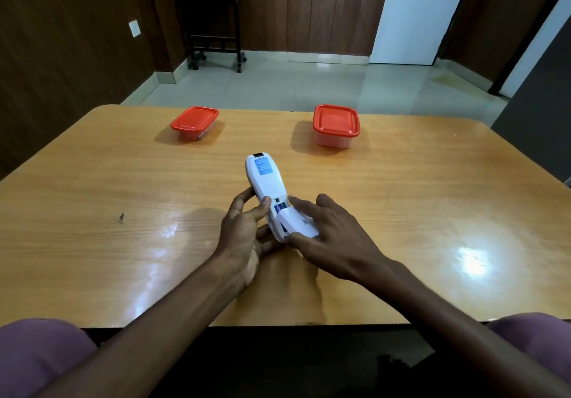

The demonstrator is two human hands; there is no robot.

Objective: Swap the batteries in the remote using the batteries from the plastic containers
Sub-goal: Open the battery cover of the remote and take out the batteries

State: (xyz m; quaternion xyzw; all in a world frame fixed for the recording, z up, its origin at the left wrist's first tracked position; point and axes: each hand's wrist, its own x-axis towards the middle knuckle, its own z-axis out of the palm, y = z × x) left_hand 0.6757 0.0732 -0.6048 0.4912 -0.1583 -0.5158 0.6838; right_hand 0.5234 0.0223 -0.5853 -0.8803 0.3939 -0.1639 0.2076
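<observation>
1. Remote (265, 181): white, back side up, mid-worktop, long axis running near-to-far w/ a slight tilt to the left at its far end. Blue label near far end. Near end is held up off the worktop by both hands.
2. Battery cover (298, 220): white, slid partway off toward near-right, angled vs the remote body; compartment partly exposed just beyond it, something dark/blue inside, too small to tell what.
3. Left hand (244, 237): palm up, cradles remote's near end from the left; thumb tip presses on remote's back beside the compartment, fingers curled under it. Grip clamped on remote.
4. Right hand (327, 237): palm down, coming in from near-right; thumb at cover's near edge, index along its far edge, so grip is pinched on the battery cover. Other fingers spread, relaxed.
5. Both forearms bare, angled inward from near corners to meet mid-worktop.
6. Two plastic containers at far side, well apart from hands, red lids on: left container (194, 122) low, right container (336, 126) taller. Contents not clear.
7. Worktop (92, 212): light wood, glossy.
</observation>
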